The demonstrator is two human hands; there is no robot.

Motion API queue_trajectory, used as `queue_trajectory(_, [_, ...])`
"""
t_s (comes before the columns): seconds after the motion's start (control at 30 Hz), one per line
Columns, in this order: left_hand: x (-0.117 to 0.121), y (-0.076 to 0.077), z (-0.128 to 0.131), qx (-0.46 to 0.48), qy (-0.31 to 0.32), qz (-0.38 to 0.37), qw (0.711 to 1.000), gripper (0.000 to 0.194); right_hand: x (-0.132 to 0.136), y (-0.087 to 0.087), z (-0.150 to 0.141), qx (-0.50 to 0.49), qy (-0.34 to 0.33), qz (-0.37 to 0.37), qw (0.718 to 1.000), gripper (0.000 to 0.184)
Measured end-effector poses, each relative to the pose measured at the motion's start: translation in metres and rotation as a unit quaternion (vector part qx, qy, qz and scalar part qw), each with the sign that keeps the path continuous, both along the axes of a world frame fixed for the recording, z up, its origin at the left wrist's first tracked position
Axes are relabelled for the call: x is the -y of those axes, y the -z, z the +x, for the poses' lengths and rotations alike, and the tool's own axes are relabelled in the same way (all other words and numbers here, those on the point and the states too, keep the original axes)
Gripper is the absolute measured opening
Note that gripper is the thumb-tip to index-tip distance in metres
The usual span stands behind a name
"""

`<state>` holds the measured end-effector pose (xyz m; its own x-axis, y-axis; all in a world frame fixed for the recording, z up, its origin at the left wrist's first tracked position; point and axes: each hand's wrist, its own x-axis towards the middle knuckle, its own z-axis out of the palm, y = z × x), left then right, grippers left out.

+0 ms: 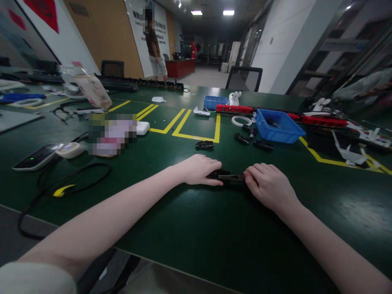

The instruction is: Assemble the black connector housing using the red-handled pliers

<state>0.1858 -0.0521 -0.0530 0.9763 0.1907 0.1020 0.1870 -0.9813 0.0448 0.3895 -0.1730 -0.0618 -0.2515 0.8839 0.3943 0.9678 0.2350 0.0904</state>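
Observation:
My left hand [203,169] is closed around a small black part [216,174] just above the green table. Most of that part is hidden under the fingers. On the other side, my right hand [271,183] grips a dark, narrow tool with a metallic glint [232,178]. Its tip points left and meets the black part; its exact kind is hard to make out. Beyond my hands lie similar black pieces: one ribbed black piece [204,145] straight ahead, and two more, a black piece [241,139] and a black piece [263,145], by a blue bin.
The blue bin [280,132] holds something dark. A smaller blue basket [215,101], red strips [234,109] and a white ring [241,121] sit farther back. Leftward are a blurred-out phone [114,136], a black cable [101,175] and a bottle [93,90]. A person [156,53] stands beyond the table.

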Motion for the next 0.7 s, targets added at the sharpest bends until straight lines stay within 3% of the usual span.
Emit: queue_trajectory(0.7, [0.0005,-0.0008,0.0000,-0.005,0.001,0.004,1.000,0.037,0.0002,0.0003,-0.0020,0.015,0.005,0.006,1.000,0.033])
